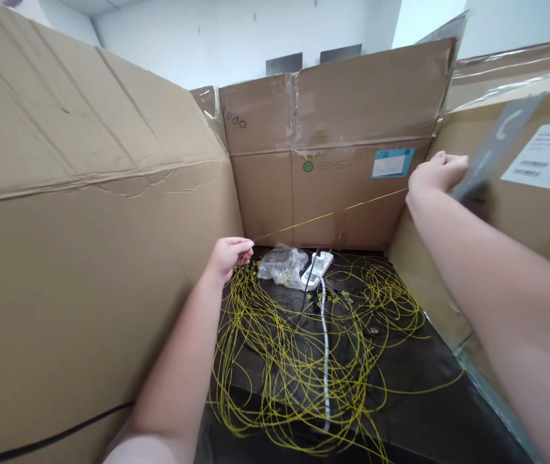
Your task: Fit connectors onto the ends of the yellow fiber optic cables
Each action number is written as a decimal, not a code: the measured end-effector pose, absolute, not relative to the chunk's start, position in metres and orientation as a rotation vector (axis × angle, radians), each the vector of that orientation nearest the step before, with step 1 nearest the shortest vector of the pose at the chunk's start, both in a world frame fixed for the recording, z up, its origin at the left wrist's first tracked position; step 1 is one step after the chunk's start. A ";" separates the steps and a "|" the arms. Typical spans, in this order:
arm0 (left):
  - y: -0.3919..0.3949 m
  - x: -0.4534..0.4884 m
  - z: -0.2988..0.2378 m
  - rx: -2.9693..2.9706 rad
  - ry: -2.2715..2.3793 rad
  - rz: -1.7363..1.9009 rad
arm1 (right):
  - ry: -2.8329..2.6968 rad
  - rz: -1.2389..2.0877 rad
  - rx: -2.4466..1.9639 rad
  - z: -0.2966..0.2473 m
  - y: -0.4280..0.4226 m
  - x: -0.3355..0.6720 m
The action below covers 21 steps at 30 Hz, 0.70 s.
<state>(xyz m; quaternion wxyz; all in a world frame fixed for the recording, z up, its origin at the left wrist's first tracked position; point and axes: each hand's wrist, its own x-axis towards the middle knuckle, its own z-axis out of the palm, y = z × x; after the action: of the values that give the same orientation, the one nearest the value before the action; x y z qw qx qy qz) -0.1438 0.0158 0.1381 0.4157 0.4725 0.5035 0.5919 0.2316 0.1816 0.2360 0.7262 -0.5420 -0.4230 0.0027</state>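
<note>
A tangle of thin yellow cable (pixel 304 348) lies on a black surface between tall cardboard boxes. One strand (pixel 333 213) runs taut from my left hand (pixel 229 254) up to my right hand (pixel 436 174). My left hand is low, by the left box wall, fingers pinched on the strand. My right hand is raised at the right box, fingers closed around the strand's other end.
Cardboard boxes wall the space: left (pixel 86 245), back (pixel 333 154) and right (pixel 521 193). A white power strip (pixel 317 269) with a white cord (pixel 325 348) and a clear plastic bag (pixel 282 265) lie at the back. A black cable (pixel 53 433) crosses the left box.
</note>
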 end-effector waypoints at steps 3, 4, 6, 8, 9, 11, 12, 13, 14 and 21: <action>-0.003 -0.156 0.130 1.174 1.258 1.467 | -0.941 -0.308 -1.376 0.244 0.180 0.241; -0.008 -0.160 0.127 1.172 1.253 1.469 | -1.001 -0.408 -1.442 0.247 0.178 0.243; -0.018 -0.166 0.118 1.172 1.255 1.475 | -1.143 -0.528 -1.560 0.254 0.172 0.246; -0.026 -0.173 0.108 1.166 1.285 1.481 | -1.280 -0.611 -1.653 0.261 0.163 0.250; -0.029 -0.177 0.103 1.148 1.304 1.486 | -1.368 -0.668 -1.690 0.264 0.159 0.253; -0.035 -0.184 0.094 1.085 1.330 1.498 | -1.561 -0.774 -1.746 0.269 0.151 0.259; -0.038 -0.187 0.090 1.054 1.333 1.504 | -1.631 -0.799 -1.760 0.271 0.148 0.262; -0.040 -0.188 0.087 1.031 1.333 1.508 | -1.684 -0.802 -1.771 0.274 0.146 0.263; -0.043 -0.187 0.084 1.017 1.332 1.510 | -1.708 -0.787 -1.788 0.276 0.145 0.262; -0.043 -0.133 0.093 1.165 1.136 1.392 | -1.737 -0.387 -1.380 0.269 0.091 0.172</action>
<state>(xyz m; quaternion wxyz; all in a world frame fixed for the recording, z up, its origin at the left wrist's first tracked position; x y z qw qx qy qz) -0.1325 -0.0435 0.0932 0.4796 0.4775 0.4654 0.5705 0.1717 0.0910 0.2686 0.4304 -0.5531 -0.6962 -0.1552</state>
